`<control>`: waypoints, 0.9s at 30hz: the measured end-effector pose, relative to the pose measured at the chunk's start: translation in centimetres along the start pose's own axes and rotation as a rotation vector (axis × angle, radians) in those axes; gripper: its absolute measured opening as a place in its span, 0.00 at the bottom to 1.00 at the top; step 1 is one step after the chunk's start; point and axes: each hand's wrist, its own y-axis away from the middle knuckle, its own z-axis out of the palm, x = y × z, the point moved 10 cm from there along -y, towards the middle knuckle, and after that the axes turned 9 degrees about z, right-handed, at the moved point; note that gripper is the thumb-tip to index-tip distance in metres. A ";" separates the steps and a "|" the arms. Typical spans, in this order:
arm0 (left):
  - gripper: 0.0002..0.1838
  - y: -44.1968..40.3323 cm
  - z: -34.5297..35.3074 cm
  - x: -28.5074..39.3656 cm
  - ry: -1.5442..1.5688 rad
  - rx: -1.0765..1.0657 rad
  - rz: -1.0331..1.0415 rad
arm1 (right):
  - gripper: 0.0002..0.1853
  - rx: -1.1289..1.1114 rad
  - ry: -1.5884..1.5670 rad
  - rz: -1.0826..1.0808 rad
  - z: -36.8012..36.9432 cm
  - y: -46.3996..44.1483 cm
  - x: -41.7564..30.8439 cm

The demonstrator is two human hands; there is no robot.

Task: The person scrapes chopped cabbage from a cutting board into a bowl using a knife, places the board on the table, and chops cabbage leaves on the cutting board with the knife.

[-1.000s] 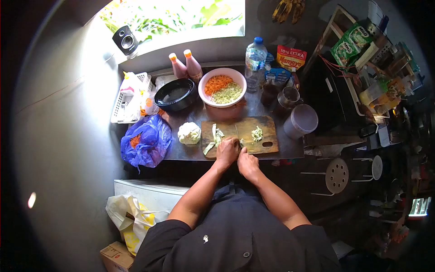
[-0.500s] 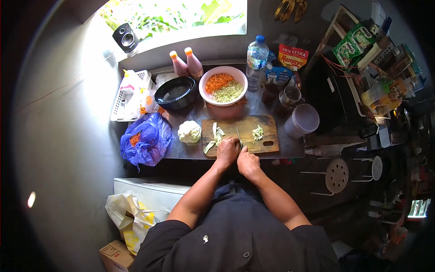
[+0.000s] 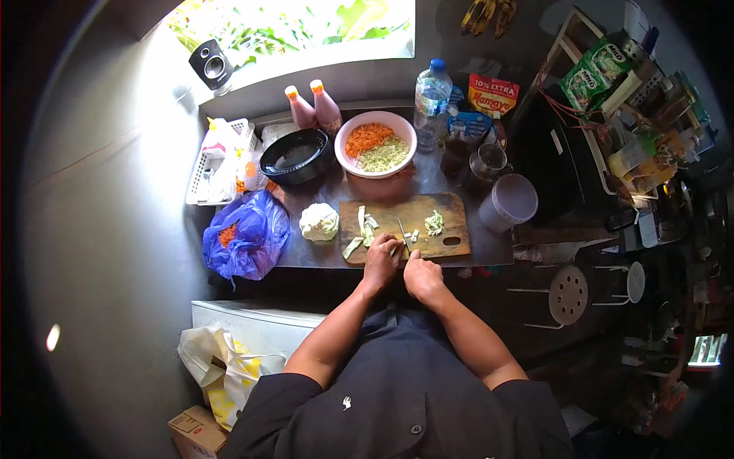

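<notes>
The knife (image 3: pixel 402 229) pointed across the cutting board (image 3: pixel 417 208), its handle gripped in the right hand (image 3: pixel 423 275). The left hand (image 3: pixel 381 257) sat curled beside the knife (whether it held anything, I could not tell). Pale bits (image 3: pixel 414 236) lay just right of the knife, a chopped heap (image 3: pixel 434 223) farther right. A cabbage (image 3: pixel 319 222) rested on the bench (image 3: pixel 310 255) left of the board, a bowl (image 3: pixel 376 175) behind.

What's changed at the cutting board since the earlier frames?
The left hand and right hand have drawn slightly apart, and small pale pieces now show plainly right of the knife. The right hand keeps hold of the knife. The cabbage head, pink bowl and cutting board stayed put.
</notes>
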 end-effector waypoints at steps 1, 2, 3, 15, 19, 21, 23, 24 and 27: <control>0.05 -0.1 0.0 0.0 0.003 0.002 -0.005 | 0.13 -0.003 0.005 0.001 0.4 0.3 0.1; 0.05 -0.2 0.2 -0.3 0.004 -0.024 -0.032 | 0.13 0.023 0.015 -0.014 0.5 0.5 0.1; 0.05 -0.2 0.4 -0.6 0.004 -0.051 -0.060 | 0.12 0.047 0.024 -0.030 0.5 0.8 -0.1; 0.05 -0.8 0.1 -0.1 -0.042 -0.123 -0.073 | 0.11 0.121 0.005 -0.072 -0.6 -0.6 -0.5; 0.05 -0.6 -0.5 -0.3 0.002 -0.068 -0.088 | 0.11 0.128 0.019 -0.027 1.7 -0.3 -0.3; 0.04 -0.8 -0.1 -0.7 -0.016 -0.099 -0.093 | 0.12 0.117 0.004 -0.027 2.0 -1.2 -0.1; 0.04 -0.4 0.2 -0.9 -0.042 -0.139 -0.097 | 0.11 0.167 0.058 -0.070 0.9 -1.3 -0.5; 0.04 -0.4 -0.1 -0.5 -0.083 -0.131 -0.062 | 0.11 0.160 0.050 -0.067 0.6 -1.0 -0.5; 0.04 -0.3 -0.2 -0.2 -0.116 -0.140 -0.047 | 0.10 0.147 0.047 -0.027 1.7 -0.2 -0.3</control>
